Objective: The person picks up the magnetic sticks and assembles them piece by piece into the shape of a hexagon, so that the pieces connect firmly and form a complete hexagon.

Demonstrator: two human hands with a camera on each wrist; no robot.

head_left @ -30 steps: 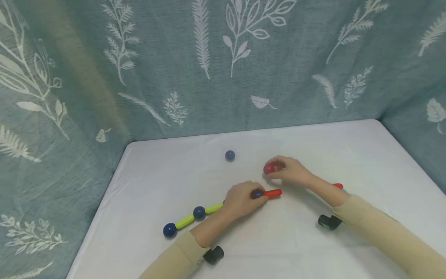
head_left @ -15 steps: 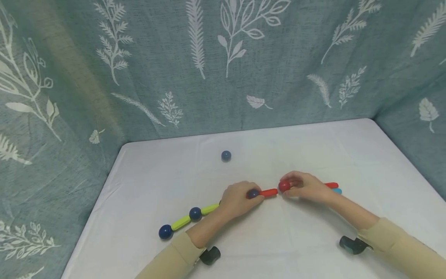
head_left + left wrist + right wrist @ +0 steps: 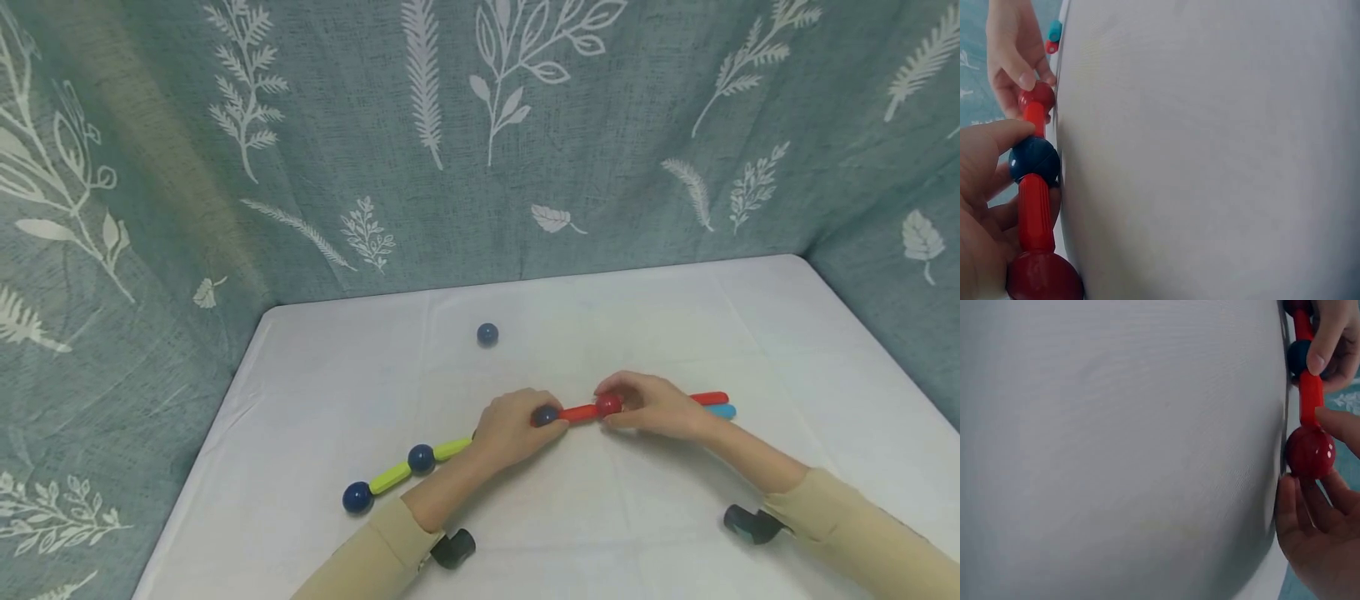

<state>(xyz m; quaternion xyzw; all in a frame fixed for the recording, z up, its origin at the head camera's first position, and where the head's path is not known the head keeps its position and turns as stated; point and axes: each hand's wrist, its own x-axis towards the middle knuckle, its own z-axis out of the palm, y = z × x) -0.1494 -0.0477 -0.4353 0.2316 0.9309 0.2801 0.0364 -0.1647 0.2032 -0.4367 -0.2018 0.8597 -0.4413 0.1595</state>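
Observation:
A chain of balls and rods lies on the white table. My left hand (image 3: 512,429) grips its dark blue ball (image 3: 1035,161), thumb and fingers round it. From that ball a red rod (image 3: 578,414) runs right to a red ball (image 3: 608,405), which my right hand (image 3: 654,406) holds between thumb and fingers. Rod and red ball meet end to end. In the left wrist view another red rod (image 3: 1035,212) and a second red ball (image 3: 1045,277) continue the chain under my left palm. Yellow-green rods (image 3: 390,477) and blue balls (image 3: 357,497) extend to the lower left.
A loose blue ball (image 3: 487,335) sits toward the back of the white table (image 3: 360,358). Beyond my right hand lie a red rod (image 3: 709,398) and a light blue rod (image 3: 722,411), partly hidden by it. A patterned curtain (image 3: 465,208) rises behind the table.
My right hand has brought the red ball from the back down to the free end of the red rod, where the two now meet. My left hand keeps its grip on the blue ball.

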